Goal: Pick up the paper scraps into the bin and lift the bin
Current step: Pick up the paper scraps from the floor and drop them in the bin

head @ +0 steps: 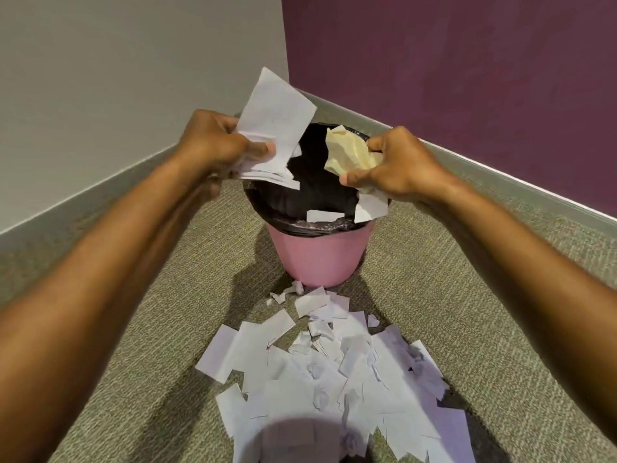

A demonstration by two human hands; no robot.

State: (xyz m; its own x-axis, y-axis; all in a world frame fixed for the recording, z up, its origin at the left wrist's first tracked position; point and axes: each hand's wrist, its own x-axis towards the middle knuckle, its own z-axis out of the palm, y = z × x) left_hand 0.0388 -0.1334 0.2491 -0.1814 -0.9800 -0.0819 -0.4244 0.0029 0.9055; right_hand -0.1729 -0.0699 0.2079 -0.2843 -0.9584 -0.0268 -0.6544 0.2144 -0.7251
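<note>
A pink bin [319,255] with a black liner [283,202] stands on the carpet near the room's corner. Over its left rim my left hand [213,145] grips a bunch of white paper scraps [273,121]. Over the right rim my right hand [397,165] grips a crumpled yellowish paper [347,152] together with a white scrap [370,208]. One white scrap [324,215] is seen inside the bin's mouth. A large heap of white paper scraps [334,372] lies on the floor in front of the bin.
Olive carpet [150,329] covers the floor. A grey wall [117,78] stands at the left and a purple wall [467,78] at the right, meeting just behind the bin, each with a grey skirting board.
</note>
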